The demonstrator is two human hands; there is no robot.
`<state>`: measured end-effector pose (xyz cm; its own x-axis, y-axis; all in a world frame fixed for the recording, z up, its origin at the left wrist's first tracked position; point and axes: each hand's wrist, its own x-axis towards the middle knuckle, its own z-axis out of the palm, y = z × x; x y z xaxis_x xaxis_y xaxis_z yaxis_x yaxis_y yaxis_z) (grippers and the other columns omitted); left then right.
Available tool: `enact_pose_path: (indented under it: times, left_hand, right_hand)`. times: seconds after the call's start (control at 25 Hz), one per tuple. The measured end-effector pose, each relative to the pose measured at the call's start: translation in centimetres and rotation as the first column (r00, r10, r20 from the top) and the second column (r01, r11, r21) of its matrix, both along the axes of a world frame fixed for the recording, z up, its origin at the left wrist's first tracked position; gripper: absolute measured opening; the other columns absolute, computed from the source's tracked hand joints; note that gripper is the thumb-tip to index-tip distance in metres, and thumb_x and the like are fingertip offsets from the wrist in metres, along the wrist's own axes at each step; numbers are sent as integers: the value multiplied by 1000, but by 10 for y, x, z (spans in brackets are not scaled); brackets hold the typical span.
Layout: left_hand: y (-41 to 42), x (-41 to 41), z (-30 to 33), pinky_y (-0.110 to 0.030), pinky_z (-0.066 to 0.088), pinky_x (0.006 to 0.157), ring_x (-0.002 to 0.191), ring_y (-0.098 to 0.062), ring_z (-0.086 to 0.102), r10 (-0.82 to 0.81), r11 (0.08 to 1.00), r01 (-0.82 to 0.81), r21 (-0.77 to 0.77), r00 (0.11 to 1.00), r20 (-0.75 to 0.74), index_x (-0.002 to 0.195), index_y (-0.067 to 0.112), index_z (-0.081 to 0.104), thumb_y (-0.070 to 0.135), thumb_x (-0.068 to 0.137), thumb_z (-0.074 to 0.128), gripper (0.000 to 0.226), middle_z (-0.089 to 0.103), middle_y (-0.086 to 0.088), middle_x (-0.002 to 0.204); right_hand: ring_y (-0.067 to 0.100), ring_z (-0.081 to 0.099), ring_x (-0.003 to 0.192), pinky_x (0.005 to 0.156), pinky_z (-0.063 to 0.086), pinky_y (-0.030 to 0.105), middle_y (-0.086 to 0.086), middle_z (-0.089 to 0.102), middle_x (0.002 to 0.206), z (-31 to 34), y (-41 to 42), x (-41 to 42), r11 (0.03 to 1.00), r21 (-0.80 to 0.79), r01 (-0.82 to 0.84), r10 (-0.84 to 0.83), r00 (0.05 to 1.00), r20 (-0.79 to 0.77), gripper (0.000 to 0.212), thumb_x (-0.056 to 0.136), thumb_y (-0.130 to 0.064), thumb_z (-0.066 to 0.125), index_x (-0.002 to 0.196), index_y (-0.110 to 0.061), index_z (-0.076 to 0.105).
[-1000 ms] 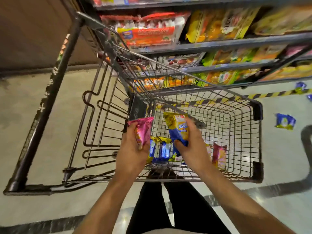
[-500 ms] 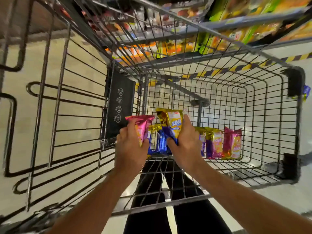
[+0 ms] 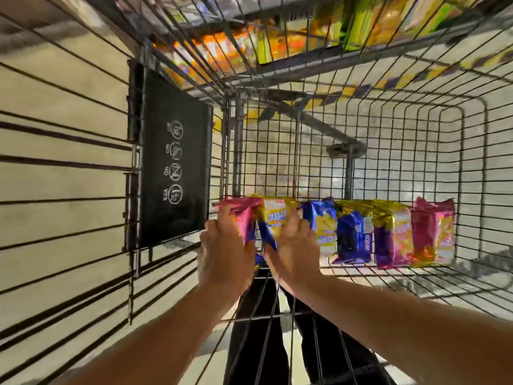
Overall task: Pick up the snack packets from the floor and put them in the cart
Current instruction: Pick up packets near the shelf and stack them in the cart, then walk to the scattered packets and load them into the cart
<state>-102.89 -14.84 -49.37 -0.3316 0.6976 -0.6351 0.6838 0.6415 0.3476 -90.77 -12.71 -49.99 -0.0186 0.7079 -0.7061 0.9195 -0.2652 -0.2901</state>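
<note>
Hands have dropped to the cart (image 3: 388,151) floor since a second ago: our left hand (image 3: 226,254) grips the pink packet (image 3: 240,215), right hand (image 3: 294,251) the yellow packet (image 3: 274,218), joining the row (image 3: 388,232). Release comes next.

packets (image 3: 361,232) in cart (image 3: 458,151), row

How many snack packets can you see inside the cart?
6, standing in a row: pink packet in the left hand, yellow packet in the right hand, then blue-yellow, blue, gold-purple, pink-yellow. More may be hidden.
</note>
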Motion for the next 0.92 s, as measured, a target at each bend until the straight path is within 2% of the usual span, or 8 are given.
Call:
enact_pose_path:
  times: [0.12, 0.24, 0.32, 0.44, 0.52, 0.6, 0.72, 0.92]
  left_hand:
    - [-11, 1, -8, -50, 43, 100, 123, -30, 46, -40, 998, 38, -46, 998, -40, 150, 24, 17, 33, 77, 78, 95, 43, -6, 134]
    - [-18, -6, -9, -50, 42, 100, 129, -32, 43, -130, 983, 128, -134, 991, -5, 151, 26, 7, 42, 69, 84, 113, 34, -5, 141]
    - [-18, -11, 0, -50, 43, 102, 129, -35, 43, -94, 972, 102, -213, 994, 50, 150, 32, 3, 47, 62, 86, 121, 31, -5, 140]
    - [-12, -19, 23, -51, 47, 99, 121, -36, 51, -37, 970, 66, -235, 992, 123, 147, 37, 13, 46, 61, 83, 112, 32, -5, 135]
    - [-7, -25, 41, -47, 51, 95, 118, -28, 53, -93, 969, 120, -215, 987, 133, 147, 36, 21, 42, 67, 82, 100, 36, -3, 135]
    - [0, -30, 67, -42, 54, 91, 112, -22, 57, -163, 971, 182, -154, 978, 128, 145, 33, 31, 37, 71, 79, 87, 43, -3, 138]
    - [18, -30, 121, -44, 49, 99, 119, -28, 55, -184, 978, 191, -82, 979, 86, 150, 24, 32, 18, 83, 68, 76, 36, -4, 144]
    - [51, -17, 205, -43, 39, 109, 135, -30, 40, -332, 938, 337, 87, 941, -61, 154, 22, 27, 31, 88, 66, 77, 32, -4, 155]
  right_hand:
    - [30, 39, 128, 100, 45, 44, 10, 33, 138, -7, -5, -1, 996, -87, -27, 31, 999, 42, 124, 70, -47, 83, 153, -25, -7]
    - [32, 37, 127, 101, 42, 46, 10, 28, 137, -2, -2, 6, 985, -171, -33, 38, 999, 24, 132, 65, -52, 86, 152, -31, -12]
    - [36, 35, 129, 105, 39, 48, 11, 25, 140, 8, 1, 9, 974, -225, -23, 19, 1000, -19, 127, 67, -45, 86, 152, -35, -8]
    - [38, 32, 132, 109, 34, 47, 11, 20, 146, 30, 5, 10, 972, -236, -8, -15, 995, -97, 107, 75, -34, 80, 150, -36, 5]
    - [36, 29, 134, 108, 33, 45, 10, 18, 147, 49, 11, 11, 980, -197, 15, -36, 994, -106, 97, 78, -34, 77, 150, -31, 11]
    - [35, 29, 134, 106, 37, 45, 10, 19, 148, 77, 21, 14, 995, -94, 19, -30, 993, -115, 90, 82, -31, 74, 150, -27, 15]
    - [33, 33, 131, 103, 43, 46, 9, 24, 145, 129, 38, 25, 994, 92, 62, -46, 985, -164, 86, 82, -26, 73, 150, -25, 19]
    - [34, 38, 128, 103, 38, 43, 12, 34, 143, 209, 48, 56, 966, 255, 50, -33, 997, -70, 83, 81, -46, 64, 151, -22, 27]
